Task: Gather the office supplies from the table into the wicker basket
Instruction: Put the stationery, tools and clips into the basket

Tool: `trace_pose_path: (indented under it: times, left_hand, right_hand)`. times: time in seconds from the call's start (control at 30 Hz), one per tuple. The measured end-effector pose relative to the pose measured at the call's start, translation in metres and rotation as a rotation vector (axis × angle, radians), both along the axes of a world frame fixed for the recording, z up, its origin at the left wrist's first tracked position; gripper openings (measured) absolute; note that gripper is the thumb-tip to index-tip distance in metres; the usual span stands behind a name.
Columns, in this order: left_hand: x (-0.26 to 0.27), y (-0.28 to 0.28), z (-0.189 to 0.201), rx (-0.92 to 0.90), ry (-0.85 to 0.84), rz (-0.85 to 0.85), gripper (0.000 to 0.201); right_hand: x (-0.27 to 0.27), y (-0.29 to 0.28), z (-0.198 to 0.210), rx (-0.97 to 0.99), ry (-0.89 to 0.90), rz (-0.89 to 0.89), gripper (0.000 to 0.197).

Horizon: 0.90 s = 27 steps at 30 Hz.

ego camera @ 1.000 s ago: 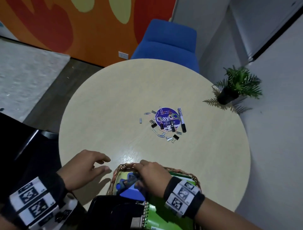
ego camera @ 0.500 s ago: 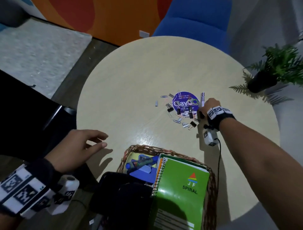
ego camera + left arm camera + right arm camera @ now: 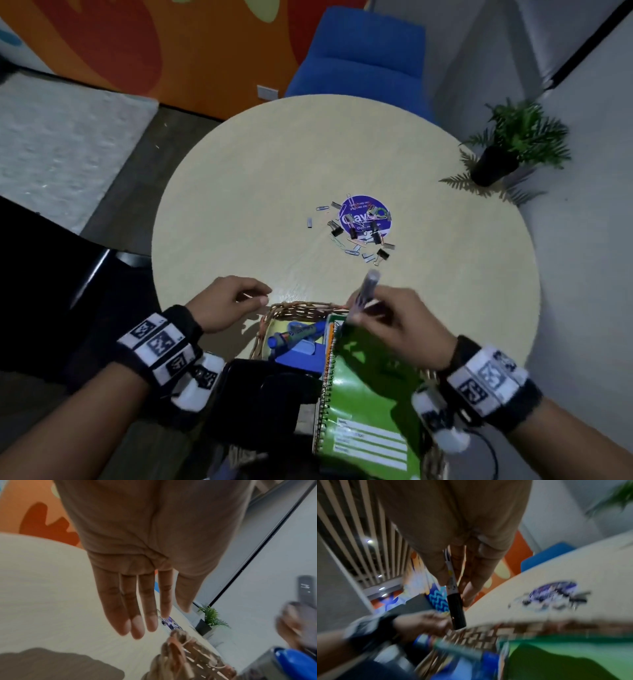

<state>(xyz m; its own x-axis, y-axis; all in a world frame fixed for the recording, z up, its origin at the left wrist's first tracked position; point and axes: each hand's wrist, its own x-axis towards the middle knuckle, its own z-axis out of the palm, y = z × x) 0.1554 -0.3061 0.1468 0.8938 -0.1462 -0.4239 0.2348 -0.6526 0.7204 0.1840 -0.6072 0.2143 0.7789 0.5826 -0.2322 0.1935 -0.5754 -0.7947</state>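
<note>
My right hand (image 3: 368, 310) pinches a white marker with a black cap (image 3: 365, 291) just over the far rim of the wicker basket (image 3: 298, 306). In the right wrist view the marker (image 3: 455, 601) points down towards the basket rim (image 3: 488, 632). The basket holds a green spiral notebook (image 3: 370, 387), a blue stapler (image 3: 301, 353) and a green pen (image 3: 296, 334). Binder clips and paper clips (image 3: 359, 236) lie scattered on and around a purple round sticker (image 3: 366, 212) at the table's centre. My left hand (image 3: 239, 299) hovers with relaxed fingers (image 3: 137, 615) beside the basket's far left corner, holding nothing.
The round beige table (image 3: 239, 188) has a blue chair (image 3: 363, 58) behind it and a potted plant (image 3: 513, 147) on the floor to its right. A black pouch (image 3: 260, 394) lies at the basket's near left. A black chair (image 3: 51, 274) stands at the left.
My right hand left the basket, reached out to the clip pile, took the marker and brought it back over the basket's rim. The left hand stayed beside the basket.
</note>
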Motion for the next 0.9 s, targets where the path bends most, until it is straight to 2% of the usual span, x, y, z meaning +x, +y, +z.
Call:
trace_pose_path:
  times: [0.1,0.17,0.23,0.33,0.47,0.5,0.53,0.6,0.63,0.7,0.77,0.9]
  left_hand:
    - [0.019,-0.016,0.000,0.005,0.034,-0.196,0.023]
    - [0.029,-0.022,0.002,0.052,0.039,-0.340,0.025]
    - [0.038,-0.023,0.003,0.110,0.062,-0.447,0.025]
    - [0.044,-0.022,0.004,0.143,0.058,-0.534,0.025]
    - [0.048,-0.021,0.003,0.146,0.042,-0.552,0.024]
    - [0.047,-0.022,0.005,0.128,0.058,-0.534,0.029]
    - [0.045,-0.022,0.008,0.110,0.088,-0.510,0.046]
    - [0.037,-0.026,0.016,0.150,0.095,-0.548,0.094]
    - [0.031,-0.030,0.017,0.187,0.066,-0.613,0.106]
    - [0.018,-0.039,0.016,0.254,0.007,-0.750,0.106]
    - [0.014,-0.049,0.012,0.349,-0.044,-0.813,0.102]
    - [0.018,-0.067,0.011,0.511,-0.102,-0.904,0.100]
  right_hand:
    - [-0.046,0.020,-0.017,-0.122,-0.019,0.223,0.008]
    - [-0.051,0.026,-0.029,-0.150,-0.069,0.266,0.015]
    - [-0.053,0.030,-0.033,-0.161,-0.108,0.311,0.014]
    - [-0.052,0.036,-0.034,-0.180,-0.125,0.350,0.006]
    - [-0.039,0.049,-0.035,-0.115,-0.142,0.364,0.012]
    - [-0.037,0.051,-0.034,-0.088,-0.119,0.356,0.013]
    - [-0.037,0.051,-0.033,-0.067,-0.100,0.340,0.012]
    - [-0.037,0.046,-0.028,-0.055,-0.095,0.291,0.008]
    - [-0.035,0.040,-0.027,-0.078,-0.102,0.268,0.007]
    - [-0.034,0.026,-0.030,-0.139,-0.096,0.221,0.010]
    - [-0.038,0.013,-0.035,-0.168,-0.069,0.197,0.011]
    - [-0.053,0.012,-0.044,-0.093,-0.013,0.196,0.011]
